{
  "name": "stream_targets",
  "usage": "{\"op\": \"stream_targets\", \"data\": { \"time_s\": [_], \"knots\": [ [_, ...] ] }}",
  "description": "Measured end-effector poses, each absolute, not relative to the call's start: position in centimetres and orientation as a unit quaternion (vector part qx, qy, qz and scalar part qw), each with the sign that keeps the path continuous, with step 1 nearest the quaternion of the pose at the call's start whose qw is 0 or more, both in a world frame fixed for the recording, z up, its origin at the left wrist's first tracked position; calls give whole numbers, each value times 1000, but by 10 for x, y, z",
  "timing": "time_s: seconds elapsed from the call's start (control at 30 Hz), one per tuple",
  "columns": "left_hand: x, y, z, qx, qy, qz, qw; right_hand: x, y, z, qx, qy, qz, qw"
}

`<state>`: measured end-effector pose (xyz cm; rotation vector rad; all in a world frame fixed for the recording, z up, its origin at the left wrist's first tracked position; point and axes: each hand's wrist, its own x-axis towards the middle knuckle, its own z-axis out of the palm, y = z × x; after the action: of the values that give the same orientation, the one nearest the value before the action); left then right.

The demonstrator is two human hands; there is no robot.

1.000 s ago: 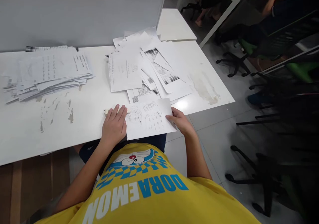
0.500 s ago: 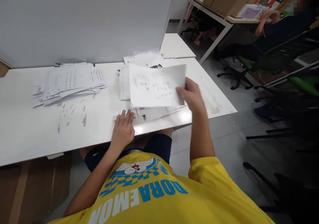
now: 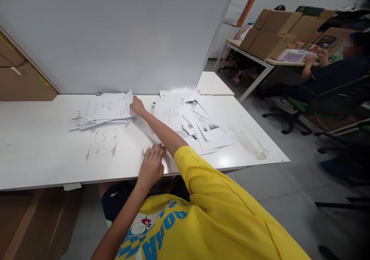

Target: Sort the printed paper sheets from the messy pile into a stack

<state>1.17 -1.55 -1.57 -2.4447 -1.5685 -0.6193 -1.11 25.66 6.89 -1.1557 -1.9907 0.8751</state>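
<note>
Since half a second ago the right hand (image 3: 137, 106) has carried the printed sheet (image 3: 111, 106) across from over the right-hand papers to the far left, arm now stretched out, and the head has lifted so more of the room shows. Going left to right: sheet lies on top of the left stack (image 3: 100, 118), its right edge under the right hand's fingers (image 3: 133, 102), which look pinched or pressed on that corner; cannot tell whether they grip it or only touch. Sheet judged very light, floppy, smooth, easy to crease or slide off; best taken at a corner or edge, thumb under, fingers on top, or pressed flat to square it with the stack. Near side of those fingers, the left hand (image 3: 152, 166) rests flat on the worktop (image 3: 43, 152) edge, fingers together, over a small pale object (image 3: 144, 151), mostly hidden, too small to identify. Right of both hands, the loose pile (image 3: 199, 125) of printed pages is fanned and overlapping. Count: one sheet in hand, two heaps of paper, sheets per heap not countable, one small object, two hands. Far right, well apart, another person's hand (image 3: 310, 58) at a desk with cardboard boxes (image 3: 270, 32).
</note>
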Motion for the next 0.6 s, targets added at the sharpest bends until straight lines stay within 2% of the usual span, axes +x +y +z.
{"op": "stream_targets", "data": {
  "time_s": [0.17, 0.37, 0.47, 0.57, 0.6],
  "knots": [
    [10, -17, -22, -792, -550, -252, 86, 20, 254, 62, -544, -743, 242, 306],
    [-8, 2, -5, -756, -535, -377, 24, 194, 233, 54, -655, -696, 50, 291],
    [-20, 63, 23, -684, -600, -404, -95, 294, 204, 51, -734, -609, 18, 300],
    [-21, 141, 48, -521, -689, -401, -306, 362, 182, 42, -797, -538, 86, 260],
    [-19, 163, 54, -498, -694, -387, -347, 375, 177, 38, -799, -536, 106, 253]
  ]
}}
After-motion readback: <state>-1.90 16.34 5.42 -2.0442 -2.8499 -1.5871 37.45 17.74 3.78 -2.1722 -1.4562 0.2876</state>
